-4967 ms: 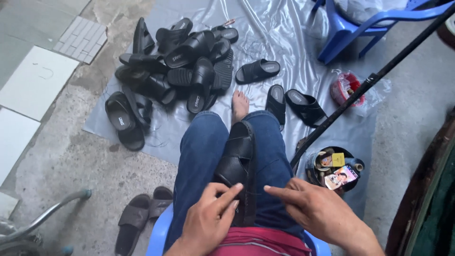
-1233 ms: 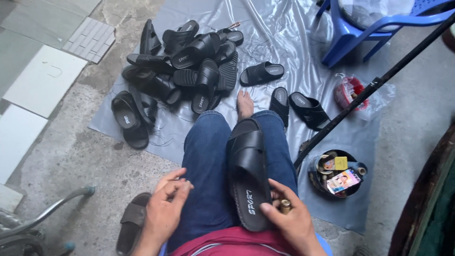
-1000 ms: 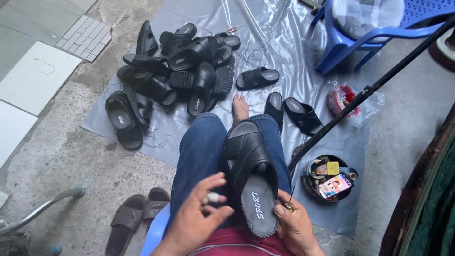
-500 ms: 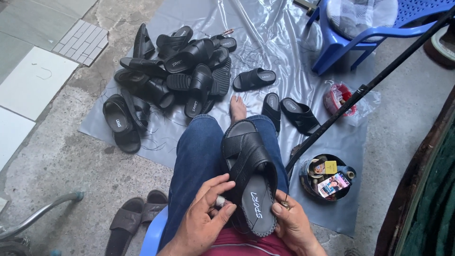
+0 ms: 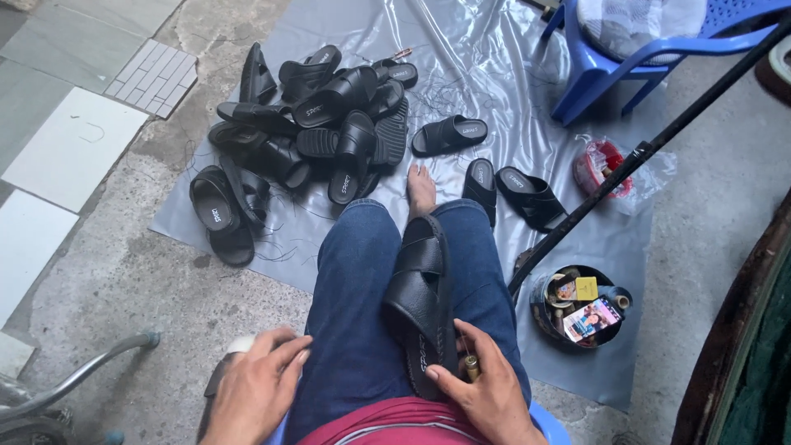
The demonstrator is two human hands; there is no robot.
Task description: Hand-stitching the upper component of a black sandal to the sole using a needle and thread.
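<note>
1. Right hand point(image 5: 486, 395) grasping the heel end of a black sandal point(image 5: 424, 301), thumb pressed on its sole, a small brass-coloured object point(image 5: 471, 367) pinched against the fingers.
2. Sandal lying lengthwise on the right thigh of the blue jeans point(image 5: 354, 313), toe pointed toward a bare foot point(image 5: 421, 189).
3. Left hand point(image 5: 255, 387) released, fingers loosely spread, lowered beside the left thigh, holding nothing.
4. Heap of black sandals point(image 5: 321, 124) piled near the far left corner of the grey plastic sheet point(image 5: 494, 66).
5. Round container point(image 5: 577, 305) of small items at the sheet's right edge, crossed by a slanting dark pole point(image 5: 659, 140).
6. Blue plastic chair point(image 5: 626, 58) at the far right corner.
</note>
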